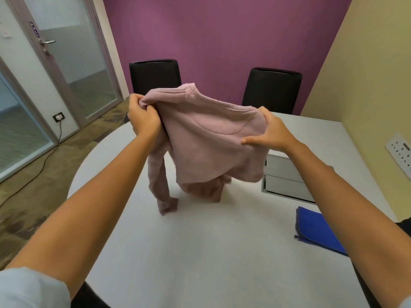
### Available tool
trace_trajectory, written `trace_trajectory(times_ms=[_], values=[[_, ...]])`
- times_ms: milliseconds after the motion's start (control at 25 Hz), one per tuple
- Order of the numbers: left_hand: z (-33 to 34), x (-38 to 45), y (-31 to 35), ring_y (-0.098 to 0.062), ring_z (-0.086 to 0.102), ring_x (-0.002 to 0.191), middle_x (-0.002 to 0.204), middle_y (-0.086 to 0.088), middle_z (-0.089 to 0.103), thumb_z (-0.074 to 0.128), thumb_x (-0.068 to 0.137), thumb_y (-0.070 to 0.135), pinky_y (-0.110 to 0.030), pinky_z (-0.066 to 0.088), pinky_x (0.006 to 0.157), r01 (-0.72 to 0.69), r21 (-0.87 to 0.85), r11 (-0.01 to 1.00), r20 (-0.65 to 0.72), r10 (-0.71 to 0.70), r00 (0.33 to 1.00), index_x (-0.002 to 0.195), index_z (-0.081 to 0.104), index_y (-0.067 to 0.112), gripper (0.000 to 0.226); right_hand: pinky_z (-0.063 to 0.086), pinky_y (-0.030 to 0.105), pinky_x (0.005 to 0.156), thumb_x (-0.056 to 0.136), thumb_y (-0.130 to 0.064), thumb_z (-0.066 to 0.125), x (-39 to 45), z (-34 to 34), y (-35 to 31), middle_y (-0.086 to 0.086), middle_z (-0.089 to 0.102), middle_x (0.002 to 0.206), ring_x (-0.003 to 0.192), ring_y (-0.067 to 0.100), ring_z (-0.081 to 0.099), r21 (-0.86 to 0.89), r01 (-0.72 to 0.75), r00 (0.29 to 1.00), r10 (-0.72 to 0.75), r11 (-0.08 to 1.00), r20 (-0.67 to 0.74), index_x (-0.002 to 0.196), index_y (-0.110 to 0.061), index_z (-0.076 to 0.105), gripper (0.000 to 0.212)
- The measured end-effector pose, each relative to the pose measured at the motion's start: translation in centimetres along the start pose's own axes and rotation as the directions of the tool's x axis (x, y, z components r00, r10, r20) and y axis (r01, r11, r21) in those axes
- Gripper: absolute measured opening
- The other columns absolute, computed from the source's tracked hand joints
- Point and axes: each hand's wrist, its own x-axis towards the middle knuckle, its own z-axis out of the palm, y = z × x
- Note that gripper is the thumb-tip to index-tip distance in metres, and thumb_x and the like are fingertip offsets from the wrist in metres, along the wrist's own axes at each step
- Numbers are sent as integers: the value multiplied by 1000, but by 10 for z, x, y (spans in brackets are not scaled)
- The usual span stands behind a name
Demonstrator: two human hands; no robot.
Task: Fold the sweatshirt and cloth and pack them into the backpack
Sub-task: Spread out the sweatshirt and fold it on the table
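White round-edged table (200, 252) is filling the lower middle of the view, matte, bare over most of its top. Purple wall (222, 30) is running across 12 o'clock, cream wall (367, 74) at 2 o'clock carrying a white socket strip (400, 152) at 3 o'clock. Glass door (73, 63) with a metal handle is standing at 10 o'clock, patterned carpet (33, 185) is showing at 9 o'clock with a black cable trailing from a wall outlet (59, 117).

Counts: two black chairs (155, 76) sitting at the far side of the table, around 12 and 1 o'clock; one pink sweatshirt (211, 141); one blue cloth (318, 230); one grey cable box (287, 178) set into the tabletop at 3 o'clock (two flaps, both down).

Sweatshirt is hanging above table centre, collar up, one sleeve and the hem dragging on the surface. Left hand (143, 116) is clenching a bunched shoulder at 11 o'clock, fingers curled tight into the fabric. Right hand (271, 132) is pinching the other shoulder at 1 o'clock, thumb lying flat across the front, fingers behind the fabric (not visible).

Blue cloth is lying flat at 4 o'clock near the table edge, partly hidden under the right forearm, well apart from the sweatshirt. Backpack: cannot tell where.
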Motion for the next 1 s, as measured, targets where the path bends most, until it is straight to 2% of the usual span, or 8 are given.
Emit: trace_trajectory(times_ms=[160, 280, 480, 600, 720, 800, 880, 1000], values=[[-11, 15, 6, 0, 49, 68, 83, 5, 51, 38, 100, 2, -11, 44, 60, 0, -34, 999, -88, -3, 996, 96, 44, 13, 13, 53, 36, 71, 78, -30, 83, -9, -9, 32, -3, 67, 77, 72, 11, 61, -273, -50, 970, 111, 961, 214, 82, -29, 74, 11], [-16, 16, -5, 0, 50, 70, 88, 2, 52, 37, 99, 1, -12, 43, 62, 21, -29, 999, -103, -24, 994, 97, 44, 13, 15, 46, 27, 71, 85, -25, 76, -19, -18, 52, -5, 64, 87, 78, 14, 58, -234, -114, 976, 153, 965, 156, 79, -26, 71, 8], [-17, 2, -22, -6, 59, 84, 97, -2, 58, 40, 101, 5, -14, 53, 71, -8, -59, 998, -54, 5, 999, 100, 49, 15, 13, 57, 40, 87, 86, -29, 76, -12, 21, 47, -13, 70, 96, 90, 14, 67, -163, -127, 934, 173, 978, 314, 86, -31, 69, 7], [-23, 3, -23, -6, 59, 84, 96, -3, 58, 41, 100, 3, -17, 55, 75, -21, -92, 996, -73, 14, 997, 99, 50, 13, 13, 57, 36, 87, 78, -35, 83, -19, 75, 35, -10, 69, 102, 93, 14, 67, -109, -153, 900, 184, 982, 396, 101, -29, 68, 28], [-31, 5, -24, -5, 58, 79, 94, -3, 58, 42, 99, 2, -16, 55, 73, -21, -117, 993, -109, 8, 994, 97, 49, 12, 13, 51, 25, 91, 60, -53, 91, -45, 146, 25, -11, 60, 123, 103, 6, 62, -58, -279, 769, 259, 959, 585, 131, -29, 53, 84], [-35, 3, -24, -3, 57, 75, 90, 0, 57, 42, 98, 1, -13, 52, 68, -18, -120, 993, -142, 1, 990, 96, 49, 11, 12, 47, 32, 105, 52, -64, 90, -64, 194, 19, -12, 48, 142, 123, 8, 53, 46, -338, 717, 225, 940, 659, 149, -31, 32, 118], [-40, 3, -26, -1, 55, 73, 88, 1, 55, 42, 98, -1, -11, 50, 66, -13, -137, 990, -153, -9, 988, 96, 49, 10, 13, 42, 39, 112, 51, -66, 89, -79, 227, 10, -9, 36, 154, 137, 16, 43, 126, -361, 741, 202, 924, 640, 156, -31, 15, 132], [-48, 4, -32, -1, 53, 72, 84, 4, 53, 40, 96, -4, -11, 47, 63, 3, -147, 989, -138, -23, 990, 95, 48, 9, 16, 43, 39, 111, 59, -55, 90, -85, 246, -4, -7, 30, 159, 139, 15, 38, 261, -341, 859, 187, 903, 476, 156, -33, 15, 124]])
